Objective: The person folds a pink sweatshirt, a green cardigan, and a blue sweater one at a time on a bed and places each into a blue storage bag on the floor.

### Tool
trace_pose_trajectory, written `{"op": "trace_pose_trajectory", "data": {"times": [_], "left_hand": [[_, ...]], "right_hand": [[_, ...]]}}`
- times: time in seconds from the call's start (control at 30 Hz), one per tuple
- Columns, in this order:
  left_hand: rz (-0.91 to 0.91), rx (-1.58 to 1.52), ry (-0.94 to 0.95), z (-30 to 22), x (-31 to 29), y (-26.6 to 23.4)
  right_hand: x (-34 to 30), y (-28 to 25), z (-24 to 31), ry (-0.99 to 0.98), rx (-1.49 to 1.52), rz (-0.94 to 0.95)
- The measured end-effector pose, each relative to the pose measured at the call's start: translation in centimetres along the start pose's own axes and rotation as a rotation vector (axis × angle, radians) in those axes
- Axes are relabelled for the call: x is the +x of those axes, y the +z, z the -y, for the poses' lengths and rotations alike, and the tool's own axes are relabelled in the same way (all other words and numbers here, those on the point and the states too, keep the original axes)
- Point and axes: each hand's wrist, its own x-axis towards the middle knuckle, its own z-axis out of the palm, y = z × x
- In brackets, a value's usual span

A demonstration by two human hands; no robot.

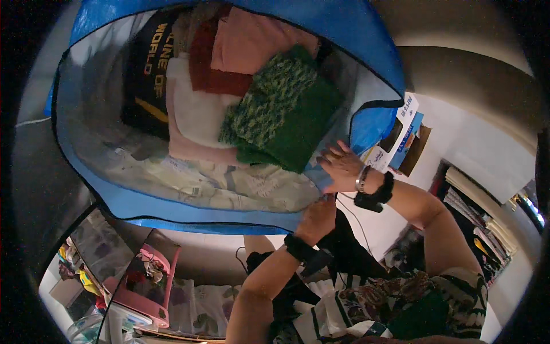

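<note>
A large blue storage bag [143, 213] with black edging and see-through panels lies before me. Folded clothes fill it: a pink piece [260, 40], a dark red one [220, 77], a white one [200, 112], a mottled green knit [275, 97] and a plain green one [312, 120]. My right hand [341, 169], fingers spread, presses on the bag's right end beside the green clothes. Just below it, my left hand [316, 221] is closed on the bag's near right edge. Its fingertips are partly hidden, so whether they pinch a zipper pull is unclear.
A black item with yellow print [146, 74] sits at the bag's left. Open cardboard boxes [409, 143] stand right of the bag. A rack of folded fabrics [478, 212] is farther right. A pink-framed stand [152, 281] stands lower left. A thin cable [361, 223] runs below my right wrist.
</note>
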Motion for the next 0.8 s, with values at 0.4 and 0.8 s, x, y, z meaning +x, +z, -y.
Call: {"op": "trace_pose_trajectory", "data": {"times": [0.4,0.8], "left_hand": [[-0.113,0.038,0.282,-5.5,-5.4,-12.8],[0.106,0.483,0.338,-0.6,7.8,-21.4]], "right_hand": [[-4.6,-6.0,-0.5,-0.587,0.081,-0.12],[-7.3,-4.1,-1.0,-0.473,-0.007,-0.429]]}}
